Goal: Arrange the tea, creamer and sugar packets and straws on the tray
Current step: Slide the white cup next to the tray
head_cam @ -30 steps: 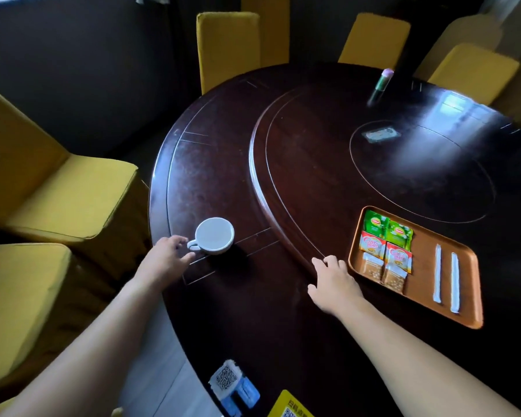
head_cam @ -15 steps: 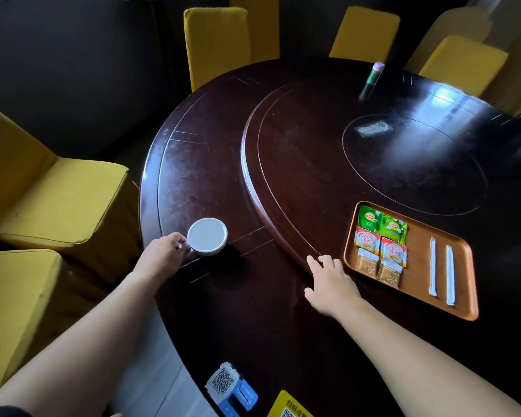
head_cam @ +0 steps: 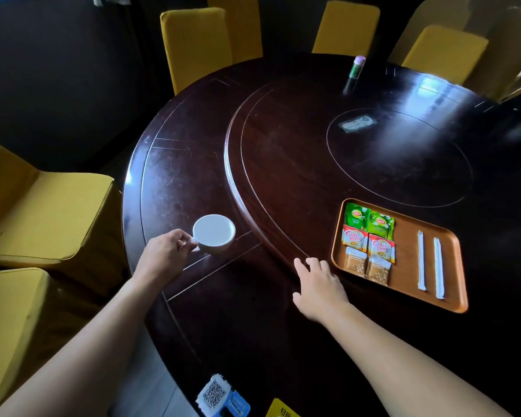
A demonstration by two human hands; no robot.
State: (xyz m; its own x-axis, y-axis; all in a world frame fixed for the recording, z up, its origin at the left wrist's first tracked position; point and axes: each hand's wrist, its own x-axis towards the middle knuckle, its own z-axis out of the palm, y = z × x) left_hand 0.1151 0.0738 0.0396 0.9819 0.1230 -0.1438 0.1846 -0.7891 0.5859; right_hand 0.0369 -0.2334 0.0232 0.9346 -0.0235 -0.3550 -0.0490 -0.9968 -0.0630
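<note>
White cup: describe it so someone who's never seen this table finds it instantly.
Start at the round dark wooden table, on its outer ring left of the raised turntable. The white cup stands there, its handle in the left hand. It is the only crockery; the packets and straws all lie on the orange tray.

Round, dark polished wooden bench [head_cam: 193,182] with a raised circular turntable [head_cam: 283,164] at its centre. Carried directly: a white ceramic cup [head_cam: 213,233] on the outer ring; an orange rectangular tray [head_cam: 406,251], a green pink-capped bottle [head_cam: 357,67] and a small printed card [head_cam: 357,123] on the turntable.
</note>
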